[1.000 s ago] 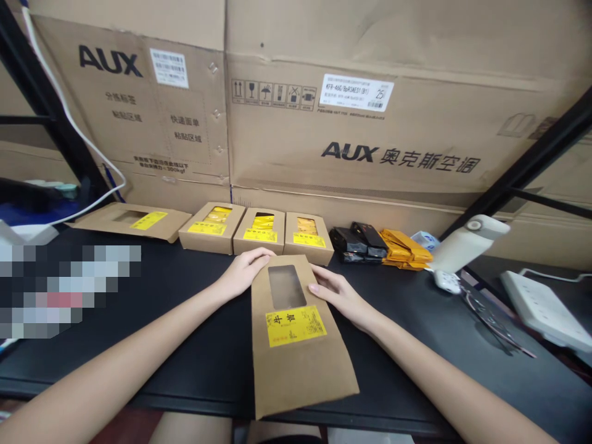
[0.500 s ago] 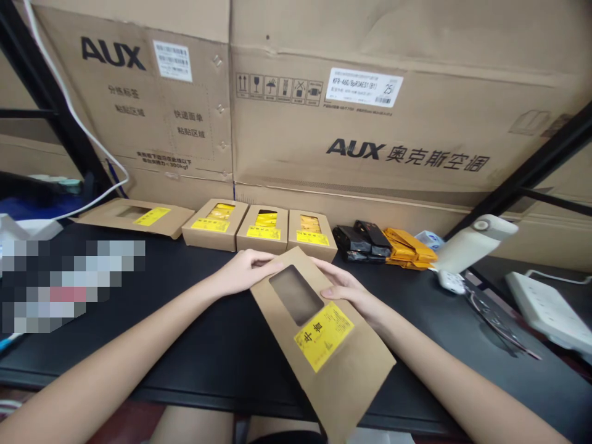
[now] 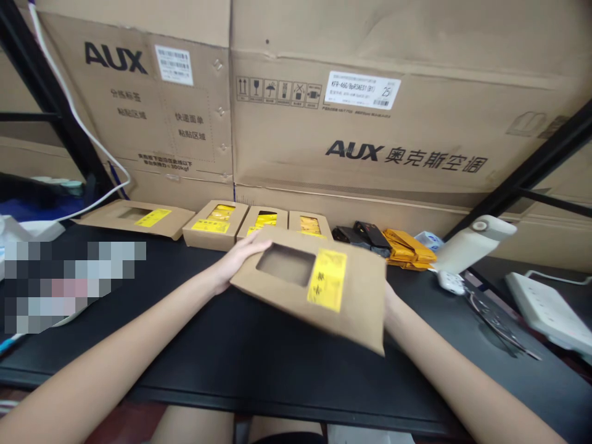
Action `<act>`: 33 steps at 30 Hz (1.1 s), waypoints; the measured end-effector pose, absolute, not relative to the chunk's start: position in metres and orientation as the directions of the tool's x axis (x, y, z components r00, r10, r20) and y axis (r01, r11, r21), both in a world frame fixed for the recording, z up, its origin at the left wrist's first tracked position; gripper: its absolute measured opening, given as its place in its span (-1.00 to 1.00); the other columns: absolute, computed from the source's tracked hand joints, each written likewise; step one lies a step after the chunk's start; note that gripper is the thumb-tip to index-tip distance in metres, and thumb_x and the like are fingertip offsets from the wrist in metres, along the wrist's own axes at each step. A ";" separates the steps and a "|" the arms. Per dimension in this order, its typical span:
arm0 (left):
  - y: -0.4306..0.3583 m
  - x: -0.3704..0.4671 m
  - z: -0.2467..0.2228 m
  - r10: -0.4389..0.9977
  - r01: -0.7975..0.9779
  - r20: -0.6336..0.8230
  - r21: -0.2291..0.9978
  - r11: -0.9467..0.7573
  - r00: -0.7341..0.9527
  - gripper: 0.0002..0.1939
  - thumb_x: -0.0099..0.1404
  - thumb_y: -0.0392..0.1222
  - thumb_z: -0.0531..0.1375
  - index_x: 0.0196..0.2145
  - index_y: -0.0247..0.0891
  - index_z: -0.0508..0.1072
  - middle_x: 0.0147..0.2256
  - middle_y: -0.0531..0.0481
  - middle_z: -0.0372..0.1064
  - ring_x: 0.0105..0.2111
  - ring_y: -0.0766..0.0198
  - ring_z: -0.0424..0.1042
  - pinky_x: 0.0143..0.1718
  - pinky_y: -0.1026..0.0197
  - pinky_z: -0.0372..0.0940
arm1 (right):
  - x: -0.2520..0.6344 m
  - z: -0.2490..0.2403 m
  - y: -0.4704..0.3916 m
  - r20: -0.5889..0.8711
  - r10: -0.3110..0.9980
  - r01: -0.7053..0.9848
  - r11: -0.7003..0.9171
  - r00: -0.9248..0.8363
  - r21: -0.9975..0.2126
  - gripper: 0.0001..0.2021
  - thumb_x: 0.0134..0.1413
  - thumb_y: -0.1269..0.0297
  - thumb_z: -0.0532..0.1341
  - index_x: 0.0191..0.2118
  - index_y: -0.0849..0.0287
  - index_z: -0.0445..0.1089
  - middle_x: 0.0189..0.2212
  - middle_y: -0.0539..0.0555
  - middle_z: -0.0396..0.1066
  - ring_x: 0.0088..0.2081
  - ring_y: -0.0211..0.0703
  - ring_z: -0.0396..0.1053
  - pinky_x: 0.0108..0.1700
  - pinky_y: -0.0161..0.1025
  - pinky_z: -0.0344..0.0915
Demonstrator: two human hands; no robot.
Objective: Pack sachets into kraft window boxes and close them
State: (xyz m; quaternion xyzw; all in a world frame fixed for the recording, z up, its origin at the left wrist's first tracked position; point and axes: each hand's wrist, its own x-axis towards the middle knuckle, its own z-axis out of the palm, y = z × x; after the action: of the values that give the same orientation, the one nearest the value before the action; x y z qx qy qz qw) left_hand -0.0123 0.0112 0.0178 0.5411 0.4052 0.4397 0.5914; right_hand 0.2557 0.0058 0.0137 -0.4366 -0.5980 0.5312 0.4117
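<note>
A flat kraft box (image 3: 356, 290) with a dark window and a yellow label is held up over the black desk. Its left end is gripped by my left hand (image 3: 238, 262), thumb along the top edge by the window. At the box's right end is my right hand (image 3: 392, 305), mostly hidden behind the cardboard, its fingers out of sight. Behind the held box stand three filled kraft boxes, the left one (image 3: 203, 239) fully visible, the other two partly covered. Another flat kraft box (image 3: 178, 221) lies at the back left.
Black packets (image 3: 370, 237) and orange packets (image 3: 407, 250) lie at the back right, beside a pale bottle (image 3: 476, 243). Glasses (image 3: 497, 324) and a white power strip (image 3: 550, 311) are on the right. Large cartons (image 3: 287, 142) stand behind the black desk (image 3: 208, 351).
The held box has turned from steeply slanted to nearly level, its lower end swinging up to the right. My right hand has moved from its upper side to behind its right end.
</note>
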 end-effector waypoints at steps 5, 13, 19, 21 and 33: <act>0.023 -0.018 0.013 0.983 -0.070 0.185 0.980 -0.185 -0.013 -0.49 0.19 0.01 0.19 0.07 -0.18 0.32 0.12 -0.08 0.30 0.14 0.01 0.25 0.16 0.04 0.14 | 0.258 0.005 0.012 -0.009 0.995 -0.223 -0.030 -0.097 -0.974 -0.67 -0.19 0.09 0.33 -0.24 0.09 0.47 -0.18 0.04 0.51 -0.20 -0.12 0.46 -0.20 -0.25 0.38; 0.021 -0.011 0.006 0.967 -0.025 0.252 0.968 -0.251 0.029 -0.46 0.19 0.00 0.17 0.10 -0.20 0.31 0.15 -0.10 0.27 0.16 0.01 0.23 0.20 0.03 0.07 | 0.254 0.005 0.005 -0.058 0.995 -0.181 -0.071 -0.076 -0.981 -0.54 -0.56 0.04 0.49 -0.40 0.14 0.49 -0.41 0.03 0.53 -0.42 -0.17 0.46 -0.30 -0.24 0.42; 0.016 -0.006 0.009 0.967 0.005 0.246 0.969 -0.247 -0.059 -0.47 0.17 -0.05 0.19 0.09 -0.22 0.31 0.14 -0.12 0.28 0.17 0.03 0.21 0.22 0.03 0.04 | 0.250 -0.010 0.003 0.044 0.984 -0.128 0.022 -0.170 -0.991 -0.48 -0.38 -0.01 0.44 -0.17 0.03 0.46 -0.10 0.06 0.48 -0.05 -0.01 0.42 0.07 -0.01 0.34; 0.017 -0.006 0.006 0.960 0.001 0.265 0.964 -0.266 -0.092 -0.47 0.16 -0.05 0.19 0.08 -0.21 0.30 0.15 -0.11 0.26 0.17 0.03 0.21 0.21 0.02 0.05 | 0.252 -0.018 0.004 0.084 0.977 -0.081 0.069 -0.195 -0.994 -0.44 -0.34 0.05 0.45 -0.10 0.03 0.43 0.00 0.07 0.42 0.08 0.02 0.33 0.19 0.04 0.20; 0.017 -0.008 0.001 0.959 0.018 0.279 0.960 -0.279 -0.043 -0.41 0.18 -0.01 0.19 0.15 -0.17 0.24 0.17 -0.10 0.23 0.18 0.00 0.19 0.22 -0.02 0.03 | 0.264 -0.018 0.003 0.071 0.928 0.017 0.082 -0.365 -0.996 -0.39 -0.30 0.08 0.43 -0.01 0.05 0.39 -0.05 0.13 0.45 -0.05 -0.01 0.44 0.01 0.00 0.38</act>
State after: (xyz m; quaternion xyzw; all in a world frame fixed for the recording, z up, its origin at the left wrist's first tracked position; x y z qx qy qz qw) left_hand -0.0076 0.0165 0.0006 0.5570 0.4385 0.5737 0.4102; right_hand 0.2636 0.0031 -0.0183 -0.3865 -0.6110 0.5562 0.4097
